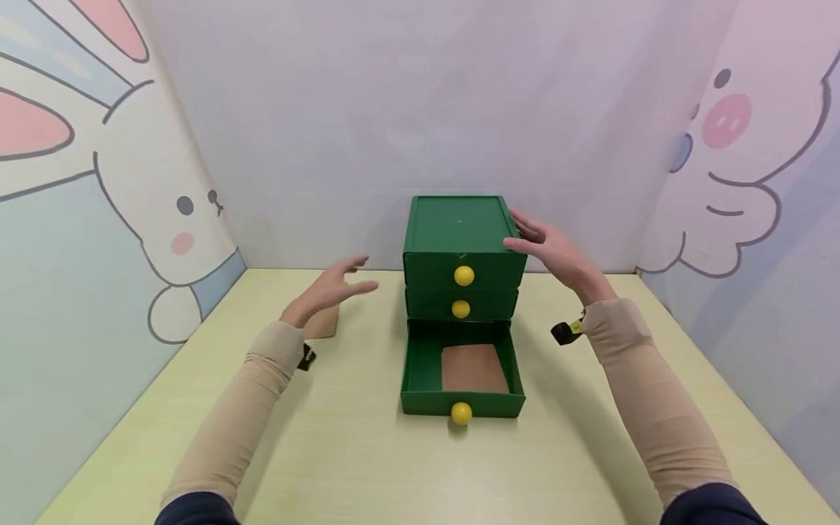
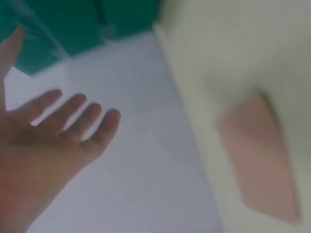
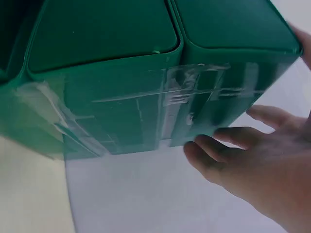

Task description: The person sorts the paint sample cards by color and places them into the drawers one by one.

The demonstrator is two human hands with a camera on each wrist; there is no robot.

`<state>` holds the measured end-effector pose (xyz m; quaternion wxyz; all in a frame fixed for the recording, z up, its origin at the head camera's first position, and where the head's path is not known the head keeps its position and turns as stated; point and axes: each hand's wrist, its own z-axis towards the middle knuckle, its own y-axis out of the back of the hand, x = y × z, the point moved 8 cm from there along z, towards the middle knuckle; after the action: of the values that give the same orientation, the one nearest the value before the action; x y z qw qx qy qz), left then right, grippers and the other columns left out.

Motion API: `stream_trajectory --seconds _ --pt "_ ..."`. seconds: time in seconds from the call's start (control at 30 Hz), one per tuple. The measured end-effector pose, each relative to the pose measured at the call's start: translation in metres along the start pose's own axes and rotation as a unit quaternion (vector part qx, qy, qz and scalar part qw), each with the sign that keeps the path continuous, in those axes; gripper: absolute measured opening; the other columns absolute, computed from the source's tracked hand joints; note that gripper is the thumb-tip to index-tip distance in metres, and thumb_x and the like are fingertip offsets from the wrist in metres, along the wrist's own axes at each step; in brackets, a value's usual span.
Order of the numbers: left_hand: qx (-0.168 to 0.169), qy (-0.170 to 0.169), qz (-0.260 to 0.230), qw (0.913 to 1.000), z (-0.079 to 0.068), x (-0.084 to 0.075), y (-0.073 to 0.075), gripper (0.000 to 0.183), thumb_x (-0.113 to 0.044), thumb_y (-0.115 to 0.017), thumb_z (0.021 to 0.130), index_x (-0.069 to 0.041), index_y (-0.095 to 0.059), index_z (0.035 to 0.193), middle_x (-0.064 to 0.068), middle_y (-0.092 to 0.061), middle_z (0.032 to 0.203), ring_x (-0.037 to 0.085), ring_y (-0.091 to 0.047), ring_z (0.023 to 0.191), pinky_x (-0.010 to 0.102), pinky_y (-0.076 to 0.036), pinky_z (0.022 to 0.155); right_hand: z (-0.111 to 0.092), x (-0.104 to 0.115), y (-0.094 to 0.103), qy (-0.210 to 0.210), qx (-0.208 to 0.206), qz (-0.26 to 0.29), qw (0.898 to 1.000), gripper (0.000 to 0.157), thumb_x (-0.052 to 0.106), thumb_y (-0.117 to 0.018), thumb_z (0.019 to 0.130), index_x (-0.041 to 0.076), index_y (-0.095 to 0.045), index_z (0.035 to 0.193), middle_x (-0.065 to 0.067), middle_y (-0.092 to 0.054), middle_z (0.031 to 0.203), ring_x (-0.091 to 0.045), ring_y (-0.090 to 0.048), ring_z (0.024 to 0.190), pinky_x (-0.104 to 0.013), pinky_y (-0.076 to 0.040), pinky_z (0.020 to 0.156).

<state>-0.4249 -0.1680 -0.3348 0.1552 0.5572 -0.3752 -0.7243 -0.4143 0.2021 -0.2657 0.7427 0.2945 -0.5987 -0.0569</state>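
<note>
A green desktop drawer unit stands on the table, its three drawers each fitted with a round yellow knob. The bottom drawer is pulled out, and a flat brown rectangular piece lies in it. My right hand is at the unit's upper right side, thumb at the top front corner, fingers spread along the taped side. To the left of the unit, my left hand hovers in the air with fingers extended, holding nothing. Below it on the table is another brown piece, partly hidden by the wrist in the head view.
The pale yellow table ends at a plain white back wall. Side panels with cartoon animals, the left one and the right one, enclose the table. A dark wrist-camera strap hangs by the right wrist.
</note>
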Motion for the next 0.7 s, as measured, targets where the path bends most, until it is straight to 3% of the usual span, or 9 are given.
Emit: stream_trajectory --seconds 0.17,0.3,0.43,0.57,0.7 --pt "0.066 0.063 0.083 0.9924 -0.024 0.07 0.004 0.085 -0.035 -0.073 0.085 -0.007 -0.028 0.152 0.02 -0.028 0.157 0.043 -0.025 0.144 0.062 -0.026 0.113 0.006 -0.01 -0.002 -0.004 0.053 0.072 0.996 0.072 0.036 -0.053 0.099 0.033 -0.01 0.156 0.002 0.0 0.165 -0.023 0.002 0.153 -0.055 -0.007 0.121" --pt "0.101 0.074 0.117 0.9853 -0.036 0.108 0.003 0.092 -0.029 -0.078 0.081 0.004 -0.028 0.149 0.028 -0.026 0.154 0.048 -0.022 0.142 0.061 -0.023 0.115 0.006 -0.011 -0.002 -0.006 0.06 0.073 0.996 0.074 0.037 -0.054 0.098 0.034 -0.008 0.156 0.002 -0.001 0.165 -0.023 0.001 0.153 -0.055 -0.008 0.121" --pt "0.085 0.07 0.116 0.9871 -0.04 0.124 0.005 0.096 -0.034 -0.081 0.077 0.006 -0.029 0.148 0.03 -0.025 0.154 0.049 -0.021 0.142 0.062 -0.022 0.114 0.006 -0.012 -0.003 -0.009 0.061 0.074 0.995 0.074 0.037 -0.054 0.098 0.034 -0.008 0.156 0.002 -0.001 0.165 -0.023 0.001 0.153 -0.054 -0.01 0.122" --pt "0.064 0.073 0.11 0.9892 -0.037 0.127 0.008 0.096 -0.035 -0.082 0.076 0.001 -0.03 0.149 0.028 -0.026 0.154 0.049 -0.022 0.142 0.063 -0.022 0.113 0.006 -0.011 -0.004 -0.008 0.06 0.079 0.995 0.073 0.036 -0.054 0.098 0.034 -0.009 0.156 0.002 -0.001 0.165 -0.023 0.0 0.153 -0.053 -0.012 0.122" --pt "0.069 0.073 0.113 0.9885 -0.032 0.127 0.005 0.096 -0.035 -0.081 0.077 -0.001 -0.03 0.15 0.025 -0.029 0.155 0.044 -0.028 0.141 0.062 -0.024 0.113 0.007 -0.011 -0.006 -0.006 0.06 0.082 0.995 0.072 0.035 -0.053 0.099 0.033 -0.009 0.156 0.001 -0.001 0.165 -0.023 0.0 0.153 -0.054 -0.013 0.121"
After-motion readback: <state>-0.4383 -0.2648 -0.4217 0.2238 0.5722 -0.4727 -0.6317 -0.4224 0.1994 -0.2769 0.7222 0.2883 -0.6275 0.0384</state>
